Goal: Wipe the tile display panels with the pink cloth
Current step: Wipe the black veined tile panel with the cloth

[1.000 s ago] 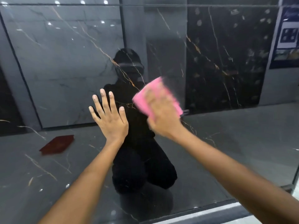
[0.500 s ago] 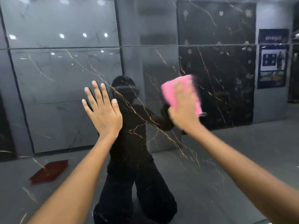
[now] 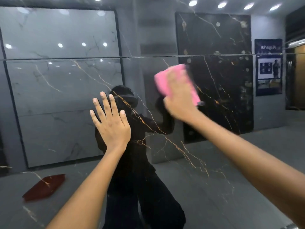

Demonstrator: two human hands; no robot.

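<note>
Against glossy dark gold-veined marble tile panel [image 3: 206, 162] — right hand [image 3: 179, 103] presses folded pink cloth [image 3: 175, 80] flat; left hand [image 3: 111, 124] spread, palm on panel.

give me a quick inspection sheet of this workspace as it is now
surface: glossy dark tile panel with gold veins, mirror-like; a horizontal seam crosses it above the hands
job's things: pink cloth pressed on the panel just below the seam, motion-blurred
clutter: nothing seen on the panel itself; a dark red flat piece shows only as a reflection, lower left
grippers: left hand flat on the panel, fingers spread; right hand on the cloth, its grip blurred
cables: nothing seen
surroundings: reflected showroom with grey and black panels, ceiling spotlights, a poster
</note>
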